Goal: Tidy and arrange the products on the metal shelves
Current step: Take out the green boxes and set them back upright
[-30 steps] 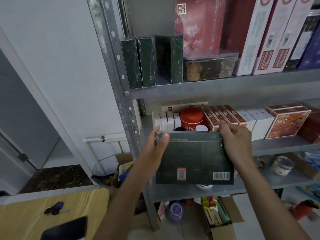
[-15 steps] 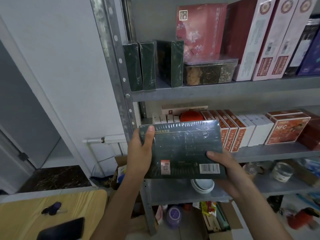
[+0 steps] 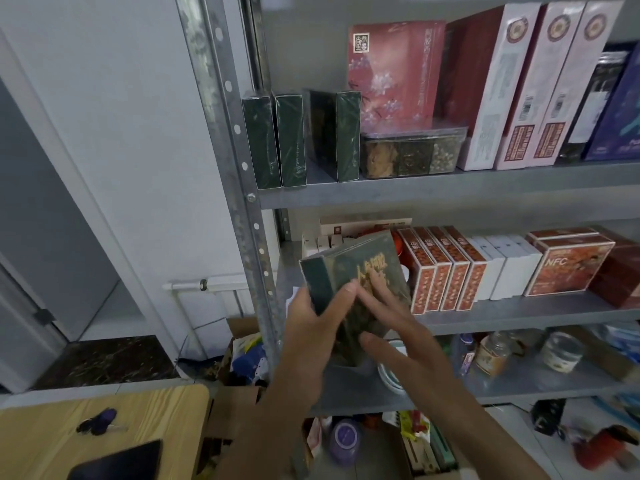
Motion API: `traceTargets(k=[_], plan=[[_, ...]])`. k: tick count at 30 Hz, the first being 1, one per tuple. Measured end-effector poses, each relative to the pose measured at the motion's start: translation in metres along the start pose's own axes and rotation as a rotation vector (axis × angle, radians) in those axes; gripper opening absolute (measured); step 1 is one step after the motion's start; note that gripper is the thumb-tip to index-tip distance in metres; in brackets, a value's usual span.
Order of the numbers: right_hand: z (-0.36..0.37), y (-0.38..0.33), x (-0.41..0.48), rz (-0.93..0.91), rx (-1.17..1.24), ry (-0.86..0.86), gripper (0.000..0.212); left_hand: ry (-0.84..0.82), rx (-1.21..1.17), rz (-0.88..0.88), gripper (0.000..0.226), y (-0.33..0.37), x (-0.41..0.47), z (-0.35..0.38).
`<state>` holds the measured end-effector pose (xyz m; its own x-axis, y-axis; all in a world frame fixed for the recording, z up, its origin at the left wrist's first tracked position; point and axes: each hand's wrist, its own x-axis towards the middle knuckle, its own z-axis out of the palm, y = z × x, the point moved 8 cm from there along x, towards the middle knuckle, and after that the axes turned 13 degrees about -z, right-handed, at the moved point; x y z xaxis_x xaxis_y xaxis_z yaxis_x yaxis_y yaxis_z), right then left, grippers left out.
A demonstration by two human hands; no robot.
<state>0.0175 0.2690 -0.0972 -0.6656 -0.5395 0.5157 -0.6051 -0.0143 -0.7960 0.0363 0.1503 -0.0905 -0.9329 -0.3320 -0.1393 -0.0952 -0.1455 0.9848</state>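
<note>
— Where is the green box [image 3: 363, 268]?
— Tilted, in front of the middle shelf [image 3: 519, 317], just left of the orange cartons [image 3: 446, 271]. The left hand [image 3: 308, 344] clamps its spine edge. The right hand [image 3: 401, 327] lies on the cover, fingers apparently straight, though blur smears them.
— What crowds it?
— The steel upright [image 3: 242, 188] is beside the left hand. Keys [image 3: 98, 422] and a phone [image 3: 117, 462] sit on the tabletop [image 3: 156, 410].

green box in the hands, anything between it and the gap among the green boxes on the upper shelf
Nothing visible does. The green box, gripped by the left hand with the right hand flat on it, is below the upper shelf; the gap among the upright green boxes looks bare. Only the shelf's front edge needs clearing.
</note>
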Motion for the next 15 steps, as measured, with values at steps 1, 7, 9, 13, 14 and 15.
traceTargets(k=[1,7,9,13,14,15], plan=[[-0.012,-0.001,0.001,-0.016,-0.023,0.031,0.056,0.014,0.013,-0.025,0.033,0.001,0.002,-0.007],[-0.093,0.015,0.001,0.09,0.246,0.306,0.115,-0.4,0.041,0.061,0.058,0.02,0.004,-0.018],[-0.086,0.013,0.004,0.064,0.502,0.174,0.115,-0.481,0.056,0.053,0.08,0.024,0.008,-0.016],[-0.086,-0.004,0.011,-0.043,0.577,0.218,0.09,-0.354,-0.006,0.065,0.05,0.038,0.022,-0.02],[-0.09,-0.011,0.014,-0.088,0.54,0.29,0.078,-0.263,-0.008,0.092,0.042,0.044,0.027,-0.024],[-0.094,-0.017,0.014,-0.126,0.485,0.355,0.072,-0.157,0.045,0.157,0.04,0.051,0.031,-0.029]])
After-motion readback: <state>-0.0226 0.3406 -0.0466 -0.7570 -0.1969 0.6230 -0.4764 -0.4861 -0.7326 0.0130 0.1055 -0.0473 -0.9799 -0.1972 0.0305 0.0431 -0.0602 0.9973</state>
